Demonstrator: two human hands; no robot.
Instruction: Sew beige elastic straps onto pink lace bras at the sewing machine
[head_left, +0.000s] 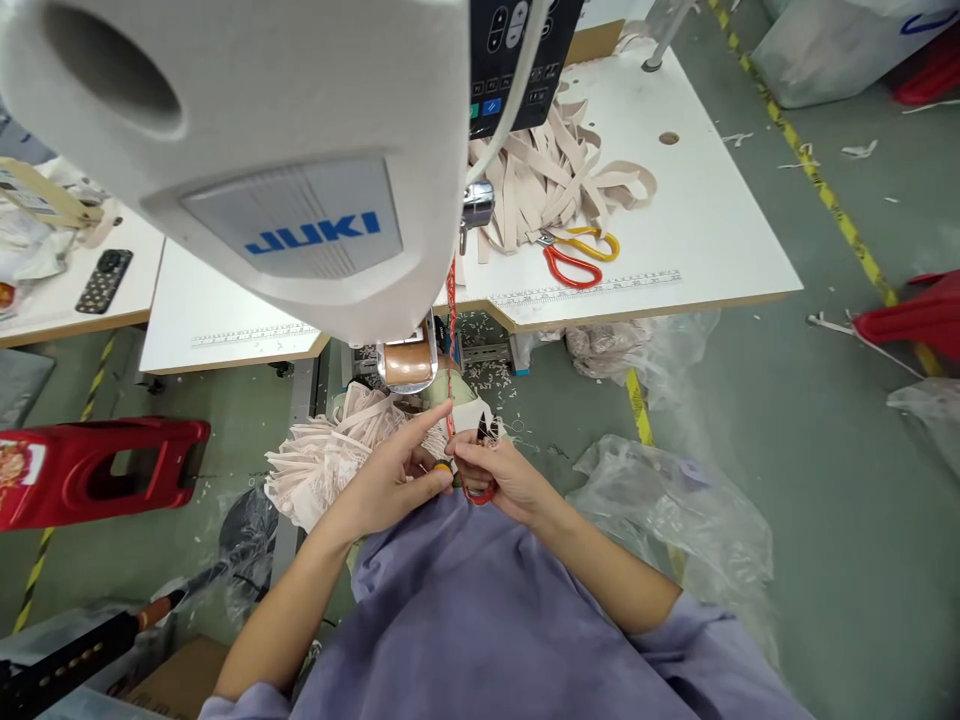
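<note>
My right hand (506, 475) is closed around a pair of small snips (480, 494) with a red handle loop and dark blades pointing away from me. A red braided cord (451, 330) hangs from the sewing machine (300, 150) down to my hands. My left hand (397, 470) is beside it, index finger stretched towards the cord. Its thumb and curled fingers close on a small yellow and black piece (443, 467), whose kind I cannot make out. Pale pink straps with lace (322, 460) hang in a bundle beyond my left hand.
On the white table (720, 230) lie beige elastic strips (540, 180) and scissors (576, 262) with red and yellow handles. A phone (105, 281) is on the left table. Red stools (97, 470) and clear plastic bags (675, 510) stand or lie on the floor.
</note>
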